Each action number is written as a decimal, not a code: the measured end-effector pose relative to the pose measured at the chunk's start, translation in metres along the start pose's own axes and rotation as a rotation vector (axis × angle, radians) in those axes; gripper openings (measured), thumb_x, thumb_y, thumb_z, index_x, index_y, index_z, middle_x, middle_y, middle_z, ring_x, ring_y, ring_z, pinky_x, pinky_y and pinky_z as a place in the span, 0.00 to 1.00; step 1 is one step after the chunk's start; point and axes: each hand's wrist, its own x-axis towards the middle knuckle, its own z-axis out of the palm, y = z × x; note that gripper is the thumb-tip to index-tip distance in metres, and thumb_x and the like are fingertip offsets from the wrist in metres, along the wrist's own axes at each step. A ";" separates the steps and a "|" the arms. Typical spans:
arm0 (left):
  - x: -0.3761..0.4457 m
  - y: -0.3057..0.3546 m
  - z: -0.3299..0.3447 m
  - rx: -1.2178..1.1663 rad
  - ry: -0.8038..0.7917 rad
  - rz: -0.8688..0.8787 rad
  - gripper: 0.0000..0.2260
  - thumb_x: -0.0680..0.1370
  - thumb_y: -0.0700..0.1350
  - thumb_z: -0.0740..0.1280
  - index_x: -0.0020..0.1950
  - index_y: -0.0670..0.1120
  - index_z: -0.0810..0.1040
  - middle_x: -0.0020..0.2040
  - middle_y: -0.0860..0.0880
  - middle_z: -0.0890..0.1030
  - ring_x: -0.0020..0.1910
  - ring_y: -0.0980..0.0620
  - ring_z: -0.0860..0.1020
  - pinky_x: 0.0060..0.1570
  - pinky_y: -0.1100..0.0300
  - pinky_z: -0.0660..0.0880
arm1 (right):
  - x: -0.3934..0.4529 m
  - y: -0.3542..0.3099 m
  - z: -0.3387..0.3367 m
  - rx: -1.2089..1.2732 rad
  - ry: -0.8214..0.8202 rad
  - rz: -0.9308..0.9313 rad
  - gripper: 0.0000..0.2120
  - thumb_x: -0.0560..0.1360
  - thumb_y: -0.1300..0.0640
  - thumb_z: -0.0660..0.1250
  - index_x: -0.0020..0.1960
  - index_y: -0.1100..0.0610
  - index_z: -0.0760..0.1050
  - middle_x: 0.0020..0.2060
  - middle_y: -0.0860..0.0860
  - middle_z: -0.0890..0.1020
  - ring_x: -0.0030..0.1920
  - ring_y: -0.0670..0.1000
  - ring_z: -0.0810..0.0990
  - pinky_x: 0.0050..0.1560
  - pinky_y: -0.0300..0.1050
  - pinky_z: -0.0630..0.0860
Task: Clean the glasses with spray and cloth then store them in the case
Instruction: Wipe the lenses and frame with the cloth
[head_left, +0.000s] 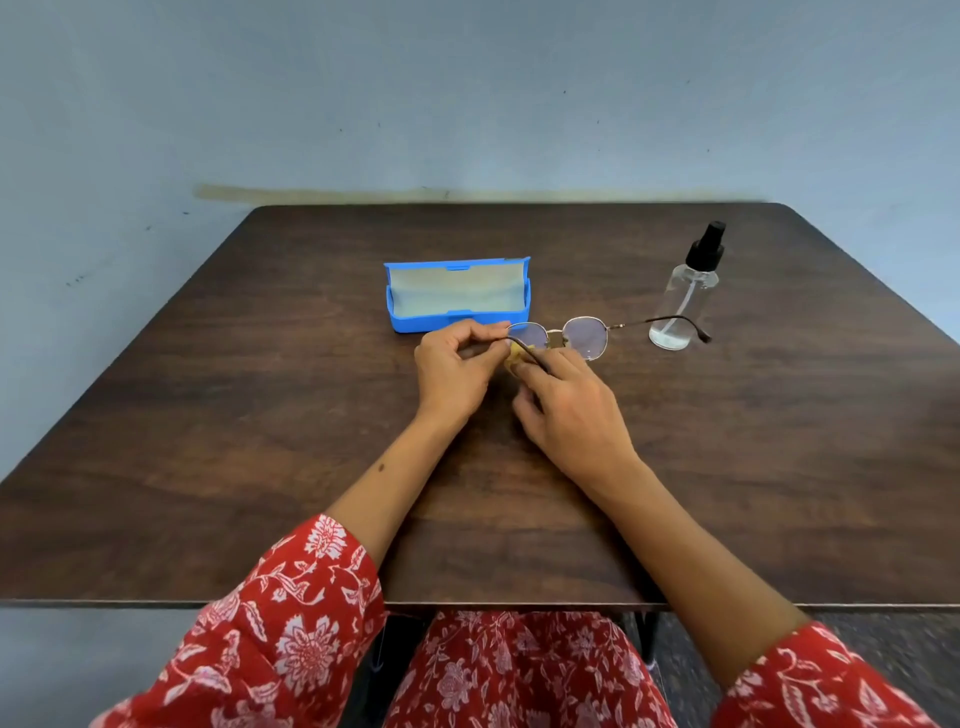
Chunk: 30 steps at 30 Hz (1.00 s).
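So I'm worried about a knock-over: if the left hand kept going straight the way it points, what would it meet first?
Probably the open blue glasses case, just beyond the left hand; depth is unclear, and the spray bottle stands off that line.

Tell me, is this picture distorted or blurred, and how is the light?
Head view: wide-angle bending curves the table edges; light is soft and even, with faint shadows; glasses and hands are fairly sharp; the sleeves at the bottom corners look stretched and softer.

Matt wood-grain table (260, 441), thin metal-framed glasses (558, 332), blue plastic case (457, 318), clear plastic bottle (683, 306)
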 end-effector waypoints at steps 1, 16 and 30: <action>0.000 0.000 0.000 0.000 -0.001 -0.002 0.11 0.69 0.33 0.73 0.36 0.49 0.80 0.40 0.52 0.83 0.41 0.60 0.82 0.51 0.60 0.78 | 0.000 0.001 0.000 0.015 -0.002 -0.005 0.17 0.70 0.59 0.57 0.51 0.61 0.81 0.45 0.53 0.82 0.44 0.54 0.79 0.37 0.44 0.78; 0.000 0.004 0.000 -0.001 -0.017 -0.005 0.10 0.68 0.34 0.74 0.37 0.49 0.81 0.41 0.51 0.83 0.44 0.57 0.83 0.51 0.59 0.79 | 0.001 0.005 -0.001 0.003 0.027 0.072 0.19 0.70 0.62 0.56 0.55 0.63 0.80 0.48 0.55 0.81 0.48 0.52 0.75 0.38 0.45 0.79; -0.001 0.003 -0.001 -0.012 -0.017 -0.012 0.10 0.69 0.32 0.73 0.38 0.48 0.81 0.40 0.51 0.83 0.43 0.58 0.83 0.50 0.61 0.79 | 0.000 0.000 0.001 0.027 0.009 -0.005 0.18 0.70 0.60 0.57 0.53 0.62 0.81 0.47 0.54 0.81 0.46 0.54 0.78 0.42 0.45 0.79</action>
